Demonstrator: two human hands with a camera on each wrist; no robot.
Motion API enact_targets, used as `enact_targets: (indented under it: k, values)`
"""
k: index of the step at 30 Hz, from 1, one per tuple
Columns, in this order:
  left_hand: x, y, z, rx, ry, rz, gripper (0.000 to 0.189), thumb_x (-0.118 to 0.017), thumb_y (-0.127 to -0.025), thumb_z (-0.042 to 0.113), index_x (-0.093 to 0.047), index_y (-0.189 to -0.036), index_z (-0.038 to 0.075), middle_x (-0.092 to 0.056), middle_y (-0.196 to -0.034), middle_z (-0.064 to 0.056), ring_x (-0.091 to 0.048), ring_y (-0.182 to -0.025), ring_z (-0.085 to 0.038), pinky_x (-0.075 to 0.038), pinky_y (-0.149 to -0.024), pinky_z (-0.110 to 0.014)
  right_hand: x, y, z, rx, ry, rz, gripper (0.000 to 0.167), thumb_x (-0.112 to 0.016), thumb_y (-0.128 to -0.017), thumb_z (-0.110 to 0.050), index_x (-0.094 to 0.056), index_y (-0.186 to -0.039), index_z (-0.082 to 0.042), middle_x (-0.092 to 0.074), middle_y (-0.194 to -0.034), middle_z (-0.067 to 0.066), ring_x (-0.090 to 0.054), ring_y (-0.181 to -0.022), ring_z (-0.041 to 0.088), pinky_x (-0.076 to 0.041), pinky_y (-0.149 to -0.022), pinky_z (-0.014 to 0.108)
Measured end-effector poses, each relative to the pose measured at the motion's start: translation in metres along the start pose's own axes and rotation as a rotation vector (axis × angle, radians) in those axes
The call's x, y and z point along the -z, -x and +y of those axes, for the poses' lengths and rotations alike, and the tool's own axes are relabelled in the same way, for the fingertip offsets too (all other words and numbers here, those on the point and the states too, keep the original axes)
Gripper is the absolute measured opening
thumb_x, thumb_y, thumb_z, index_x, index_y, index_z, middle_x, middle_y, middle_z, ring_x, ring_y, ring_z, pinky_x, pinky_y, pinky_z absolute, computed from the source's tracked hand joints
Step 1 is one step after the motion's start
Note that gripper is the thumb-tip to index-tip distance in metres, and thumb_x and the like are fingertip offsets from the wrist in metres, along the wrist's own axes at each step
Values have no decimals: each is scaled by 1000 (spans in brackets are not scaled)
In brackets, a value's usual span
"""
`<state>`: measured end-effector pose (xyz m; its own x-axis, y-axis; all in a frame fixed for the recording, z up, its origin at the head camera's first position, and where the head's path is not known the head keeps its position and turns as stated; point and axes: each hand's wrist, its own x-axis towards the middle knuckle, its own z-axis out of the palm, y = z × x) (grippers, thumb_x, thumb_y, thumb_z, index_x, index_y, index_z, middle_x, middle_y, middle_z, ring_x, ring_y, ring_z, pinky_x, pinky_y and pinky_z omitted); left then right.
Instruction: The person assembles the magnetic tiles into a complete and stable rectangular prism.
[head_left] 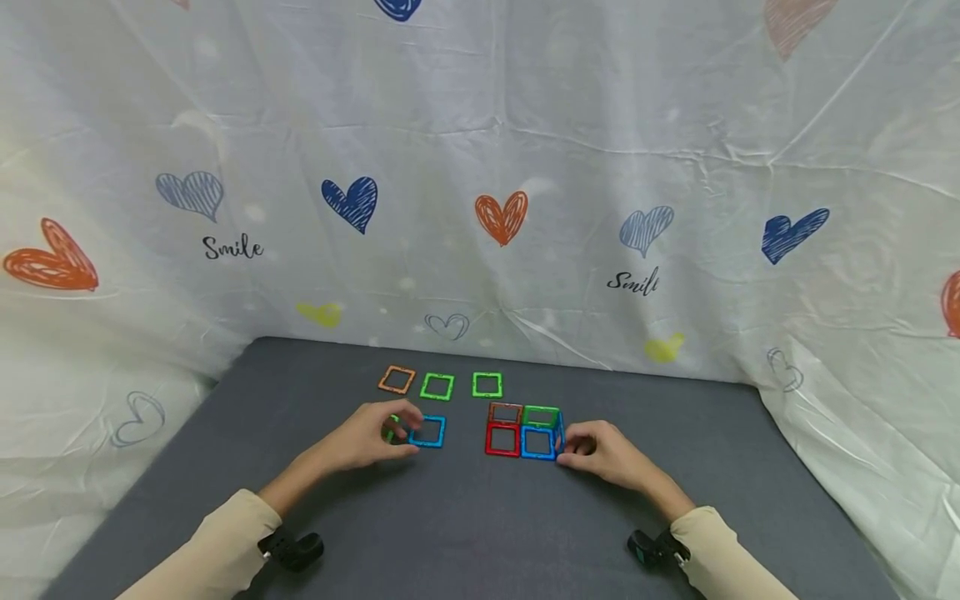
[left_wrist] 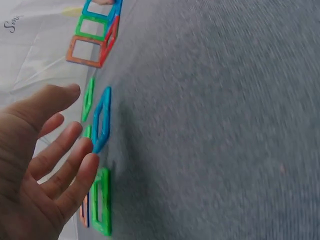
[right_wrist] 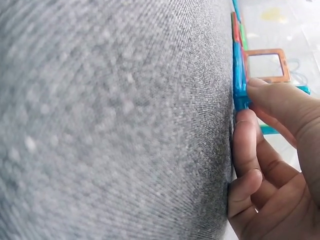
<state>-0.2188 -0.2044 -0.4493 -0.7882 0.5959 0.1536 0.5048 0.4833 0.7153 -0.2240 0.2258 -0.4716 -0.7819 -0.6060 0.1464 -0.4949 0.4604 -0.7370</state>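
Square magnetic building tiles with open centres lie about. My right hand [head_left: 607, 454] pinches an upright blue tile [head_left: 560, 429] between thumb and fingers. That tile stands at the right side of a joined group: a flat red tile [head_left: 489, 440], a flat blue tile [head_left: 538, 457], and behind them an upright orange-brown tile [head_left: 506, 406] and an upright green tile [head_left: 542, 407]. My left hand [head_left: 375, 435], fingers loosely bent and nothing held, hovers beside a loose blue tile [left_wrist: 106, 117]. Another loose green tile [left_wrist: 106, 200] is partly hidden by that hand in the head view.
Farther back on the dark grey table [head_left: 480, 533] lie a loose orange tile [head_left: 397, 368], a green tile [head_left: 437, 398] and a second green tile [head_left: 487, 395]. Behind the table hangs a white curtain [head_left: 420, 283] printed with hearts.
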Motion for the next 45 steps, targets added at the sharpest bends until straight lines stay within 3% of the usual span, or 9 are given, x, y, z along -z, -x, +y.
enact_targets:
  k: [9, 17, 24, 33, 45]
  values:
    - [4, 3, -17, -66, -77, 57, 48, -87, -84, 29, -67, -123, 8, -68, -113, -7, -65, -95, -25, -55, -72, -38, -1, 1, 0, 21, -7, 1, 6, -77, -93, -11, -71, -91, -9, -65, -81, -5, -60, -69, 11, -50, -60, 28]
    - [1, 0, -25, -112, -173, 84, 53, -88, -82, 36, -68, -123, 10, -67, -115, -2, -61, -99, -21, -50, -84, -43, -1, 1, 1, 9, -5, 4, 8, -77, -93, -12, -70, -90, -9, -65, -81, -5, -59, -69, 10, -50, -60, 27]
    - [-5, -8, -27, -65, -225, 68, 48, -90, -79, 36, -70, -118, 15, -66, -111, 4, -59, -97, -15, -49, -86, -42, -1, 2, 1, -13, 0, -4, 8, -77, -93, -13, -70, -90, -10, -64, -81, -4, -59, -70, 10, -50, -61, 27]
    - [-10, -16, -23, 1, -233, 23, 30, -90, -80, 34, -73, -102, 22, -59, -94, 11, -55, -87, -11, -49, -78, -36, -2, 0, -3, -33, -19, -5, 7, -77, -92, -9, -70, -90, -9, -65, -81, -1, -59, -70, 13, -49, -62, 27]
    - [-10, -18, -23, -6, -169, 10, 12, -85, -86, 17, -74, -86, 23, -59, -84, 9, -54, -77, -10, -48, -68, -30, 0, -1, -1, -10, -11, -6, 7, -77, -93, -12, -71, -90, -9, -65, -81, -5, -60, -70, 11, -51, -62, 28]
